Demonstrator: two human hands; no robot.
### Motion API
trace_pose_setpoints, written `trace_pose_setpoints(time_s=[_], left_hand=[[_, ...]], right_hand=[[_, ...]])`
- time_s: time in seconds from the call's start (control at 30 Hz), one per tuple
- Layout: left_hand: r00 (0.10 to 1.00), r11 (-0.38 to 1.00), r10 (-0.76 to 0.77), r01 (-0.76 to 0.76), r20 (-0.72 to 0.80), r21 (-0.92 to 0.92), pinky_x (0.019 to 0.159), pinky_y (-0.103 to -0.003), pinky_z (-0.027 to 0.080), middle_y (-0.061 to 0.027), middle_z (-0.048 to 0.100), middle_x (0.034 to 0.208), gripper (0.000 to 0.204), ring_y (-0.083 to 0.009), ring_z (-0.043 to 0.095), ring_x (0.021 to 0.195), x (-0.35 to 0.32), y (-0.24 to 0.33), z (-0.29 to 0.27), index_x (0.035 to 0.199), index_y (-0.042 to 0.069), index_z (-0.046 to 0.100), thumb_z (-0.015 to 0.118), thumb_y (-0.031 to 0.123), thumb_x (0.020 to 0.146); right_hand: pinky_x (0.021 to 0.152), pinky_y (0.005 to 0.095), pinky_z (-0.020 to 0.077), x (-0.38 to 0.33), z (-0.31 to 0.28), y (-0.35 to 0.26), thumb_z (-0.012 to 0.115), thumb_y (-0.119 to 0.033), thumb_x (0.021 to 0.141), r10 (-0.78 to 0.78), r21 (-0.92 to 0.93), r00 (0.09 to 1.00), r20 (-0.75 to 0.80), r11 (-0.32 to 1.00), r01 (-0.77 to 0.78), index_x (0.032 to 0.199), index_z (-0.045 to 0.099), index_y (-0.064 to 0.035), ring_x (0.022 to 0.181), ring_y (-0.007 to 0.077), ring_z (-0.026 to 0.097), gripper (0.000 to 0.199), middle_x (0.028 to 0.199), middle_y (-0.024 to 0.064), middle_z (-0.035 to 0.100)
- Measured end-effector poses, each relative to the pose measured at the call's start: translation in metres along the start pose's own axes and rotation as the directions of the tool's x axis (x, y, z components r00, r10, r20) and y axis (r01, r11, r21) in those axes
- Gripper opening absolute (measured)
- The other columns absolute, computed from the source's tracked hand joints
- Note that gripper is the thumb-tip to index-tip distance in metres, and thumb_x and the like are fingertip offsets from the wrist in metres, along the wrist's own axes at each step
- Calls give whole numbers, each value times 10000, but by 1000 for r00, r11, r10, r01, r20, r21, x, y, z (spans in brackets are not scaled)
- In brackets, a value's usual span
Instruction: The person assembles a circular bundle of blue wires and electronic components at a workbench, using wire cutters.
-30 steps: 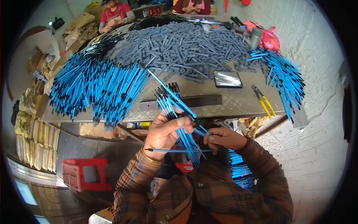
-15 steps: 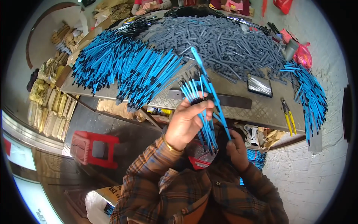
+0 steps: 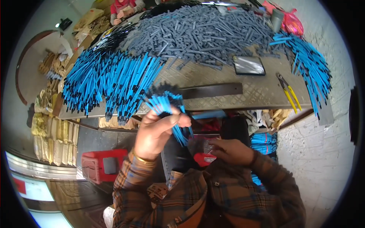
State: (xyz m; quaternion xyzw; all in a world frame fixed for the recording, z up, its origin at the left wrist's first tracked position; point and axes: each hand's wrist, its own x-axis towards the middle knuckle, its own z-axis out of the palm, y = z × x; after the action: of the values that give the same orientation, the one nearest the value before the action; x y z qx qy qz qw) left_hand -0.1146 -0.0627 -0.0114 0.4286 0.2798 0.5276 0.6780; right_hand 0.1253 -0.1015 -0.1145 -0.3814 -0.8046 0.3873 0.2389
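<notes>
My left hand (image 3: 157,131) is closed around a bundle of thin blue rods with black ends (image 3: 161,104), held in front of the bench's near edge. The bundle's top is smeared by motion, and its lower ends stick out below my fingers. To the right and lower, my right hand (image 3: 234,152) is over my lap, its fingers pointing left. Those fingers are blurred, and I cannot tell whether they hold anything. A smeared blue strip (image 3: 209,114) shows between the hands, just below the bench edge.
On the bench (image 3: 213,78) lie a grey pile of short tubes (image 3: 197,34), blue rod heaps left (image 3: 125,83) and right (image 3: 311,70), a dark flat bar (image 3: 213,90), a shiny rectangular case (image 3: 249,65) and yellow-handled pliers (image 3: 291,97). A red stool (image 3: 91,167) stands left; another person sits across.
The long blue piece beside my right hand has left its upright place. My right hand has lowered slightly and turned its fingers left. My left hand has moved left with the bundle; the view has shifted.
</notes>
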Motion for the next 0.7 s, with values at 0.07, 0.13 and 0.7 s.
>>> trace_pose_setpoints(time_s=[0.07, 0.13, 0.7], left_hand=[[994, 999, 6, -10, 111, 36, 734, -359, 515, -150, 658, 874, 169, -259, 643, 800, -9, 9, -10, 1012, 26, 596, 529, -3, 859], [950, 992, 67, -98, 305, 86, 737, -380, 523, -180, 650, 929, 170, -284, 643, 845, -14, 18, -21, 1019, -1, 585, 519, 10, 863], [18, -290, -783, 874, 622, -390, 798, -451, 497, -269, 449, 1268, 406, -353, 556, 1057, -11, 50, -59, 1184, -43, 471, 439, 262, 918]], right_hand=[[667, 328, 489, -1, -14, -9, 579, -170, 860, -112, 96, 990, 80, 990, 104, 1126, 539, -40, 791, 278, 624, 298, 908, 145, 619], [658, 334, 491, 2, -32, -17, 595, -171, 849, -178, 161, 978, 111, 974, 159, 1108, 551, -43, 782, 290, 621, 291, 903, 144, 619], [954, 455, 362, 89, -24, -65, 673, -483, 740, -684, 170, 729, -15, 717, 676, 1314, 287, 68, 1125, 422, 452, 884, 1252, 266, 413]])
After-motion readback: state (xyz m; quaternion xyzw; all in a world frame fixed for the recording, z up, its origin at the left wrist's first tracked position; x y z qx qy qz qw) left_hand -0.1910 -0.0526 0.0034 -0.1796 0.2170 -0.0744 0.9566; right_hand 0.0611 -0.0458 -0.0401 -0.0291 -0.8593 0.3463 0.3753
